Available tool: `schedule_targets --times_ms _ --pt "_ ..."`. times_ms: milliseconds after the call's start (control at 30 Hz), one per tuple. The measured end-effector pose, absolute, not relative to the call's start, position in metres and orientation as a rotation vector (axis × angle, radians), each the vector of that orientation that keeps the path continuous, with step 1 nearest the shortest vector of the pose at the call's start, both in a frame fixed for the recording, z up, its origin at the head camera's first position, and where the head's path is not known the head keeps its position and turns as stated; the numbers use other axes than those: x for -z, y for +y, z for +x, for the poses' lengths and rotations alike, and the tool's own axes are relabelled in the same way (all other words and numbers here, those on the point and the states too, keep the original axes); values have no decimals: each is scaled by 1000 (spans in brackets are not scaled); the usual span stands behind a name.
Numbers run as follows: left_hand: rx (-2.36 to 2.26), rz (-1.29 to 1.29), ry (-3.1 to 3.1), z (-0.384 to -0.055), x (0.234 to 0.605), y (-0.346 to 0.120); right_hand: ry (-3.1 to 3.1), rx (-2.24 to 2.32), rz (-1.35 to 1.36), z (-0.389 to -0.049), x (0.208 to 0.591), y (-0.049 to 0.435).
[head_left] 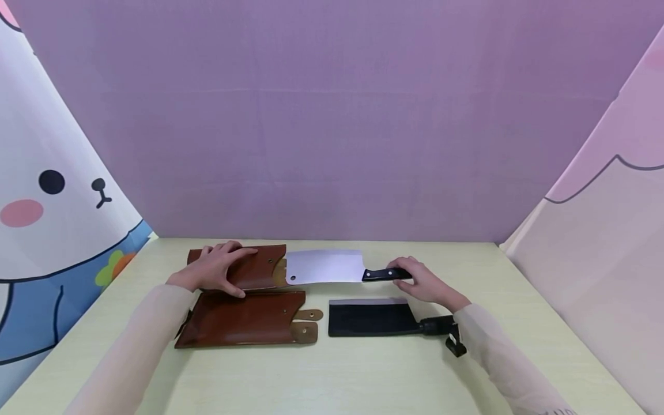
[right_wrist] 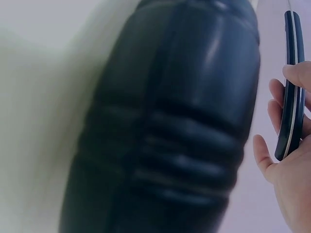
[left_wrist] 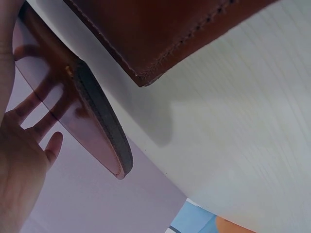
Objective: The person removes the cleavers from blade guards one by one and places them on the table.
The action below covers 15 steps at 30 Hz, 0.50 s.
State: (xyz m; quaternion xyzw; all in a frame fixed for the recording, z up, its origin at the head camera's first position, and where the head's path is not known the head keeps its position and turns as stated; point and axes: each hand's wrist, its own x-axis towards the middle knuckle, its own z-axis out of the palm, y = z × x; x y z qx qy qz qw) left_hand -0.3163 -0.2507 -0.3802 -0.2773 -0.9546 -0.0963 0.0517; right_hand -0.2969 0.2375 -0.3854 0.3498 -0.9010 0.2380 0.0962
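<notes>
My left hand spans a brown leather knife sheath, the thumb along its near edge and the fingers over its far side. In the left wrist view, the fingers reflect in the sheath's glossy face, and its end tilts up off the table. My right hand grips the black riveted handle of a cleaver. Its silver blade points left, its front end overlapping the tan tongue at the sheath's mouth. In the right wrist view, thumb and fingers pinch that handle from both sides.
A second brown leather sheath lies nearer me, its strap and tongue pointing right. Right of it lies a black-bladed cleaver with a silver edge facing away; its grooved handle sits under my right forearm. A purple backdrop rises behind the table.
</notes>
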Motion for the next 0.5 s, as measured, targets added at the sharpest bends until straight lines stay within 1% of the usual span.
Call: schedule_targets --times_ms 500 --pt "288 -798 -2955 -314 378 -254 -2657 -736 1005 -298 388 252"
